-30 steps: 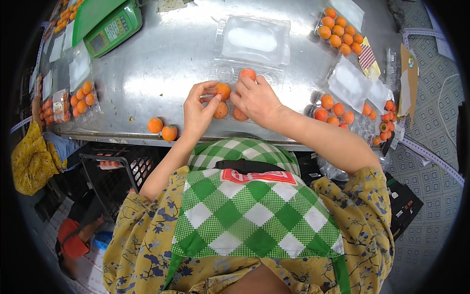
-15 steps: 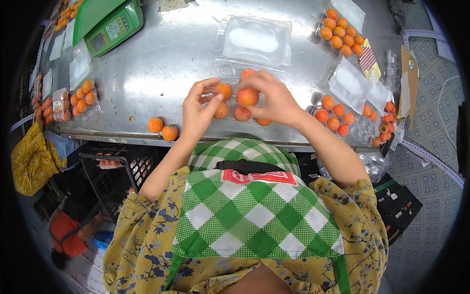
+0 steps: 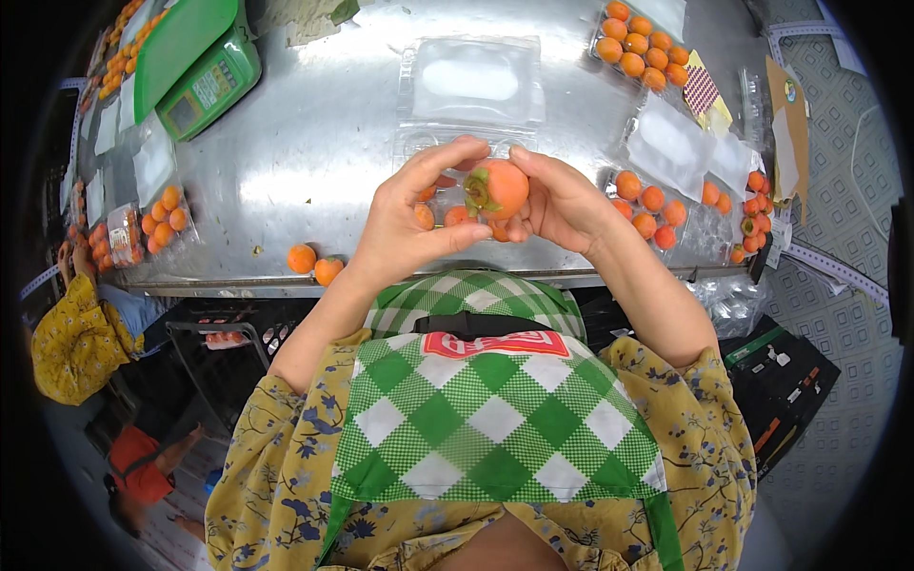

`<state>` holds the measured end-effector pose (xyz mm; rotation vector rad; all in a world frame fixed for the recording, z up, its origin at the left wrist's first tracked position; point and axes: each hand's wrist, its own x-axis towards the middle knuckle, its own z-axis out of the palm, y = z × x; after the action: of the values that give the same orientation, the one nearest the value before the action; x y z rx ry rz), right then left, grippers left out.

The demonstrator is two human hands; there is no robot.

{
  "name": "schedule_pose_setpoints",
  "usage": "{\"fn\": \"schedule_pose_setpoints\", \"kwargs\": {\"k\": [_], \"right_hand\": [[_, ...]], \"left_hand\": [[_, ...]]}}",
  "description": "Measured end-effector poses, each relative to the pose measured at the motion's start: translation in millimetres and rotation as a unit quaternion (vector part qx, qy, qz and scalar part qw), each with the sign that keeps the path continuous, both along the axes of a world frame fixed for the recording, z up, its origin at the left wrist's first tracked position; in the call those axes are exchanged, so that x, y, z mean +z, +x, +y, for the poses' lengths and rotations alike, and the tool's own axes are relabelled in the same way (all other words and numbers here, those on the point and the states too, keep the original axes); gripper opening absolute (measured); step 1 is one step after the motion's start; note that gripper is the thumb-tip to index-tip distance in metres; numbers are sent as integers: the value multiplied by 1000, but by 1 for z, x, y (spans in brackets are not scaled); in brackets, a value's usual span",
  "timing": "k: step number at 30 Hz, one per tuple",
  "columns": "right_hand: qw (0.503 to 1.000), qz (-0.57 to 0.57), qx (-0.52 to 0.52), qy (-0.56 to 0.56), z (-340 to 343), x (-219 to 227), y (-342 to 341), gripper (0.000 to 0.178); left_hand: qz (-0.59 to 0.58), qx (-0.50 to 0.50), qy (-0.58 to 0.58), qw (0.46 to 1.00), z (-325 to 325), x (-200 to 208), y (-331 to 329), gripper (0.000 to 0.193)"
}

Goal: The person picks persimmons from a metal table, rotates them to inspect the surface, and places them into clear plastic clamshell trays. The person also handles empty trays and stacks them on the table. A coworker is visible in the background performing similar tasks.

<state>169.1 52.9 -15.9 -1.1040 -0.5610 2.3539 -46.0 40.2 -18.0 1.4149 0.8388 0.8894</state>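
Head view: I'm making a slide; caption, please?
Right hand holds an orange fruit, leafy cap showing, beside cupped left hand, over a metal table.

You are wearing a loose mustard-yellow shirt (image 3: 400,519), its cloth carrying blue flowers and dark sprigs. Its wide sleeves (image 3: 286,443) are ending around your elbows, leaving your forearms (image 3: 657,295) and fingers (image 3: 443,160) bare. Below your fingers, a green-and-white checked apron (image 3: 495,423) is covering your front. A black band (image 3: 462,325) is crossing it, and just farther from your fingers a red label (image 3: 495,344) is showing white lettering. Farthest from them, plain green straps (image 3: 664,533) are running from the apron's two corners.
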Motion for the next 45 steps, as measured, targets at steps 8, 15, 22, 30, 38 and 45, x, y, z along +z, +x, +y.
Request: {"fn": "schedule_pose_setpoints", "kwargs": {"k": [8, 15, 22, 30, 38, 45], "right_hand": [[994, -97, 40, 27, -1, 17, 0, 62], [844, -282, 34, 454, 1, 30, 19, 54], [761, -253, 40, 596, -13, 19, 6, 72], [828, -214, 8, 518, -17, 8, 9, 65], [882, -142, -28, 448, -19, 0, 17, 60], [895, -143, -24, 421, -25, -6, 23, 61]], "left_hand": [[-38, 17, -62, 997, -7, -5, 10, 60], [-233, 42, -401, 885, -19, 7, 16, 49], [-255, 58, -509, 820, -21, 15, 28, 53], [-175, 74, -451, 872, -23, 17, 30, 50], [-142, 33, -409, 901, -24, 20, 33, 47], [-178, 25, -510, 841, -24, 27, 40, 46]]}}
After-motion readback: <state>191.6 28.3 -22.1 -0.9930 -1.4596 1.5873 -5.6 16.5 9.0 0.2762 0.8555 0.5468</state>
